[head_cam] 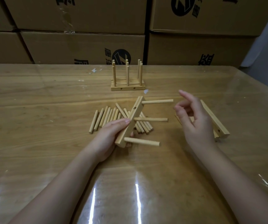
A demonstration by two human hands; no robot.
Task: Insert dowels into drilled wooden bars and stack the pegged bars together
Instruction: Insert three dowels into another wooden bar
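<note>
Glossy wooden table [33, 97] bearing loose dowels [107, 115], pegged bars [127, 86], plain bars [217, 122].

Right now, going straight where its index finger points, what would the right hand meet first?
Probably only the table, then the cardboard boxes; the right hand aims right of the pegged stack, though depth is unclear.

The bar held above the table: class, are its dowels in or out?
In: three dowels stick sideways out of the bar that the left hand grips.

A pale drilled bar [133, 115], tilted above the loose dowels [107, 115], carries three pegs [151, 119] pointing right. Stacked pegged bars [127, 88] stand behind, and bare bars [218, 122] lie to the right.
</note>
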